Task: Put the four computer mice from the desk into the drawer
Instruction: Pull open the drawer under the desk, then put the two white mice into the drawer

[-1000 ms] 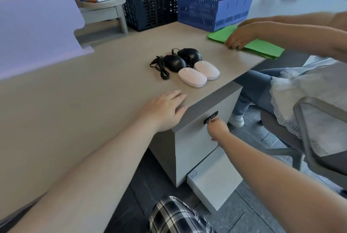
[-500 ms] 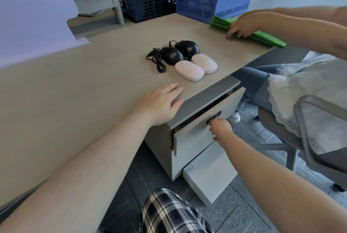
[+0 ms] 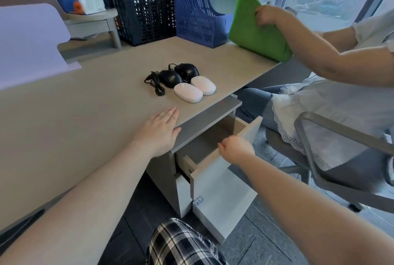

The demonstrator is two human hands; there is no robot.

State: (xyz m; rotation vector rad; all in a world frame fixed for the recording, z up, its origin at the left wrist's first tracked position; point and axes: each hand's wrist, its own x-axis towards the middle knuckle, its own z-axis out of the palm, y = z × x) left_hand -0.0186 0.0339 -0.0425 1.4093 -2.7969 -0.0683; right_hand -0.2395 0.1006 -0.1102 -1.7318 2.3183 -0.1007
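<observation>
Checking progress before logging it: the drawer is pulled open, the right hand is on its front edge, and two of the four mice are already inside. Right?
Not quite. No mouse is in the drawer yet: both black mice and both white mice sit on the desk, as the head view shows. The drawer is open, with the right hand on its front edge.

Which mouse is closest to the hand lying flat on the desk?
The front white mouse, at the edge of the group nearest the left hand. The other white mouse and both black ones sit farther back.
</observation>
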